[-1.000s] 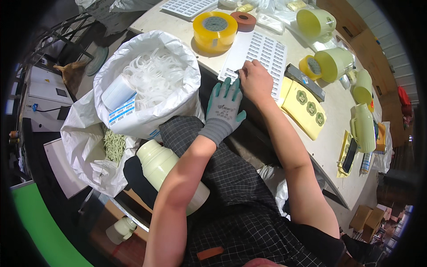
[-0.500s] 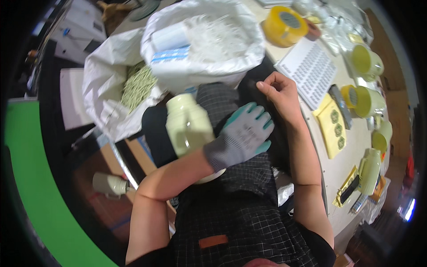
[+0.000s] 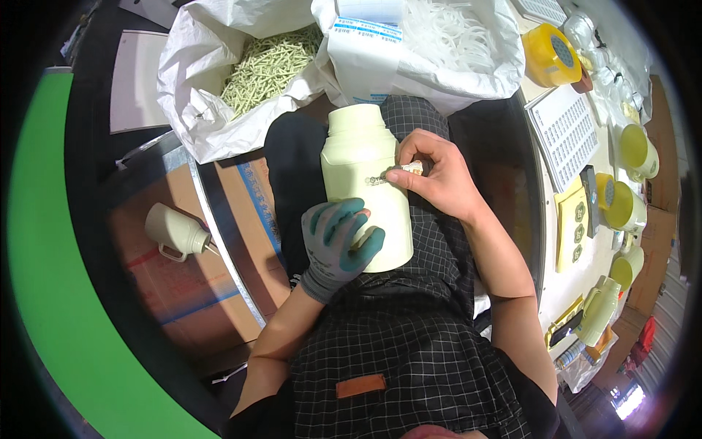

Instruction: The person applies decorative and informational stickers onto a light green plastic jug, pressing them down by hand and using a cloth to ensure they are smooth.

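Nearest us, a dark checked apron with a brown patch covers our front and lap. On that lap lies a pale green flask, base toward us, neck pointing away. Our gloved left grip is partly open, thumb and bent fingers apart, laid against the flask's lower left side. Our bare right grip is at its right side, farther up the body; thumb and curled fingers close on a small whitish piece, mostly hidden by them. We see the thumb tip touching the flask just beside a dark printed mark, so the flask lies between our two grips. Off to our left, another pale flask with a handle lies on brown cardboard. To our right, the counter carries a handled flask, a yellow sheet with round green emblems, and a white label sheet. Beyond our knees stand a white sack of pale green strips and another sack of translucent rings. A yellow tape roll sits near the counter's far end.
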{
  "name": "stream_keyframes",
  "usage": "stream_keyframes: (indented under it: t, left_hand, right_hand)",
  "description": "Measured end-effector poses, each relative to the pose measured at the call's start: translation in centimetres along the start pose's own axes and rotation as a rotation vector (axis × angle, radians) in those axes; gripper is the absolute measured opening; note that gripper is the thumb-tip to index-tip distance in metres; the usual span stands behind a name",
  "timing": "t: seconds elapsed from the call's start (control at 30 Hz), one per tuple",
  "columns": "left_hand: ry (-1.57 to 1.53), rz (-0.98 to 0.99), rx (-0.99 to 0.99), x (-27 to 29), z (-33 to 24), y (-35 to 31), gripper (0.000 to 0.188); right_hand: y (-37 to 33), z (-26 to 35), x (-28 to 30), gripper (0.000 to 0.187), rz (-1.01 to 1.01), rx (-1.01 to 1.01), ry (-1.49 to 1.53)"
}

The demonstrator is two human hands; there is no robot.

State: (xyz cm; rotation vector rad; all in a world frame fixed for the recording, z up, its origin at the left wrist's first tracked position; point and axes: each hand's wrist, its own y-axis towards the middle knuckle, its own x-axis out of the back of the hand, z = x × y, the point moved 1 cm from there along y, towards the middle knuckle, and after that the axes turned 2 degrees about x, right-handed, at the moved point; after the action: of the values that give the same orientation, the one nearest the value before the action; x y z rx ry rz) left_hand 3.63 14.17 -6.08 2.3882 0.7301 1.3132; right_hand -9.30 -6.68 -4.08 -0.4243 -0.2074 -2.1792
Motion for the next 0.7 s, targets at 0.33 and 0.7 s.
stream_keyframes:
  t: [0.33,0.7]
  left_hand:
    - [-0.016,0.017,-0.030,-0.1,0.6,-0.5,0.056]
    - [0.153,0.236,-0.011,0.1,-0.1,1.7,0.036]
  right_hand:
    - [0.2,0.2,-0.1,0.033,0.002,-0.036,-0.081]
    - [-0.1,0.1,0.0,0.043,-0.027,0.000,-0.265]
